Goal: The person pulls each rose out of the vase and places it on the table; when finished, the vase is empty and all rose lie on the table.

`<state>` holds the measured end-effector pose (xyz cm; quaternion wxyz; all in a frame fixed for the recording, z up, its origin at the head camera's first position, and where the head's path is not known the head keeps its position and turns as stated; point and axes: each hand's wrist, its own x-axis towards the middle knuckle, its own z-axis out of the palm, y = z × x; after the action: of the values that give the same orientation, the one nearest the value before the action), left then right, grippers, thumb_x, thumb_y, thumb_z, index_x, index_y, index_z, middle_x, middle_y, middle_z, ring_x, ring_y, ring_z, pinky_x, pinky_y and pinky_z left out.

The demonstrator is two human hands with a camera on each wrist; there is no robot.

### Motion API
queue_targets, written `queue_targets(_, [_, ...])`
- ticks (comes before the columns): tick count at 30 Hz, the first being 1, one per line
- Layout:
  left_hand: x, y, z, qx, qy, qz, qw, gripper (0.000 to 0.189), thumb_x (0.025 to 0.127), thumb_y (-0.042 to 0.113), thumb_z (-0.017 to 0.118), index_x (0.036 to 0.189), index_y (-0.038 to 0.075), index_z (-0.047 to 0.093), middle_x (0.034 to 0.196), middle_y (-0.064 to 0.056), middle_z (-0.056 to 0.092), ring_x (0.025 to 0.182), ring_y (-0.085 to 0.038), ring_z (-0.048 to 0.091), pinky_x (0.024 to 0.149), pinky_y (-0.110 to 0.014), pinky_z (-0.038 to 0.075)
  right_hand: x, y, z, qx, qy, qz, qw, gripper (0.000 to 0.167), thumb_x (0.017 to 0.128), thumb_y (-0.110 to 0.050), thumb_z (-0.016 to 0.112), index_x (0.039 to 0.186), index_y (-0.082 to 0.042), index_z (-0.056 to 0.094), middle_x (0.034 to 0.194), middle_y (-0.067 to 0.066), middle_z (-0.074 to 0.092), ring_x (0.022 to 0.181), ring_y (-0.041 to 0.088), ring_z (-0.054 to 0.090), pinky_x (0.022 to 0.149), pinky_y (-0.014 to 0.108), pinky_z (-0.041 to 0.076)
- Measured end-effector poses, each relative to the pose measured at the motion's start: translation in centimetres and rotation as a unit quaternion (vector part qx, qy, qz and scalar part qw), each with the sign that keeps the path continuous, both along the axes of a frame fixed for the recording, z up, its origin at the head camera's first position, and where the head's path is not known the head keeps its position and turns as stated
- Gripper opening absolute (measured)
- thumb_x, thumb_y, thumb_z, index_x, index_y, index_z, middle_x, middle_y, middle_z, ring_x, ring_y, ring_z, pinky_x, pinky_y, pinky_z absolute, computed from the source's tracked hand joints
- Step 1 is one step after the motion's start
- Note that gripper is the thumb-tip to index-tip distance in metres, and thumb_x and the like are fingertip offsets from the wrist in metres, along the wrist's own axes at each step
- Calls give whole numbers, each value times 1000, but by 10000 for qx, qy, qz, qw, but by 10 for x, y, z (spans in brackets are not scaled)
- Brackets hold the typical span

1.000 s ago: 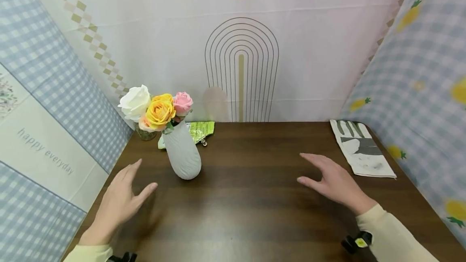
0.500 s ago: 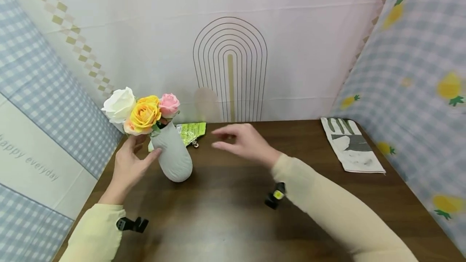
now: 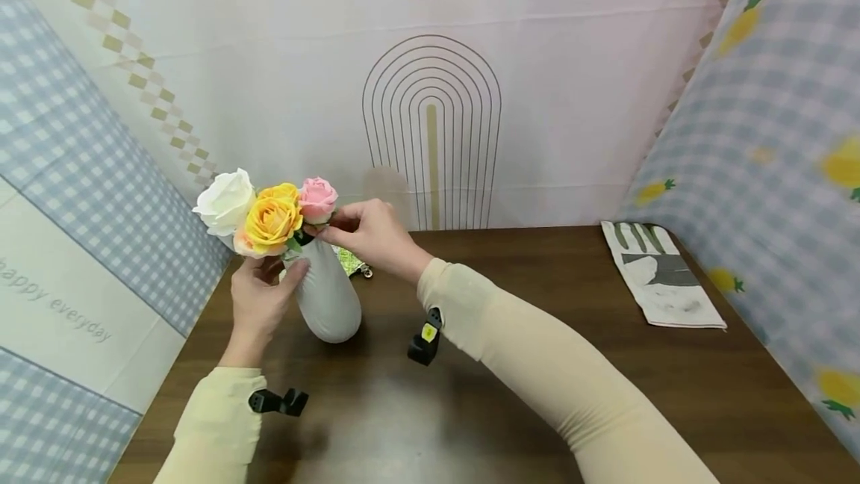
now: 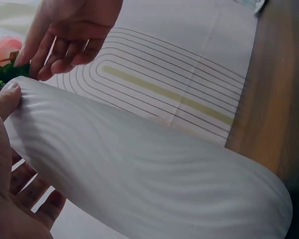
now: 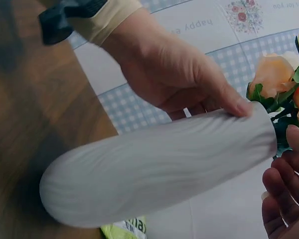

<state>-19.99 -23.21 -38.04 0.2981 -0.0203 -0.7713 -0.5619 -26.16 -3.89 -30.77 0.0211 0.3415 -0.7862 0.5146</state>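
A pale grey rippled vase (image 3: pixel 329 293) stands on the dark wooden table. Its mouth holds several artificial roses, among them a white rose (image 3: pixel 226 202), a yellow rose (image 3: pixel 273 219) and a pink rose (image 3: pixel 318 200). My left hand (image 3: pixel 262 301) grips the vase near its mouth, thumb (image 5: pixel 236 102) against the side and fingers behind. From the right, my right hand (image 3: pixel 376 234) reaches to the mouth, thumb and forefinger at the leaves under the pink rose. In the right wrist view, its fingers (image 5: pixel 279 186) are bent beside the rim; I cannot tell whether they pinch a stem.
A green printed packet (image 3: pixel 349 261) lies behind the vase, partly hidden by it and the right hand. At the table's far right lies a folded cloth (image 3: pixel 661 275) with a grey and white pattern. Patterned fabric hangs at the back and both sides.
Both hands have moved from apart over the table to the vase. The left hand has taken hold near its mouth; the right has come across from the right to the pink rose.
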Motion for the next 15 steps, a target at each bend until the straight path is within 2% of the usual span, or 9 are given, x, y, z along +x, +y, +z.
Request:
queue_targets(3, [-2,4,-4,-185,125,-77,9997,53,78,1,77,128,0,58,120,-4,62,101,-5,58,83,-18,47,-1,-5,-4,-268,-292,-16,9992,15,82,-26,77,90,-14,78,76,-10,71,68,3,64,61,23,53])
queue_targets(6, [-3,8,-7,-311,204,-56,9993,54,79,6,78,129,3,58,118,-5,63,97,-7,59,78,-17,48,-1,-11,-6,-486,-479,42,9977,14,82,-23,78,90,-12,78,76,-8,72,70,3,65,62,23,53])
queue_targets(10, [-3,10,-9,-506,369,60,9980,48,81,10,76,125,2,59,110,-7,64,87,-11,59,68,-15,47,-2,-16,-7,-502,-439,-32,9978,14,81,-22,78,91,-12,79,84,-7,73,77,-1,65,66,21,53])
queue_targets(15, [-3,10,-13,-663,548,159,9962,47,81,11,75,125,1,59,112,-8,64,87,-8,58,67,-13,46,-2,-18,-7,-517,-397,-23,9979,13,81,-23,79,91,-14,79,90,-7,73,82,-2,64,67,20,53])
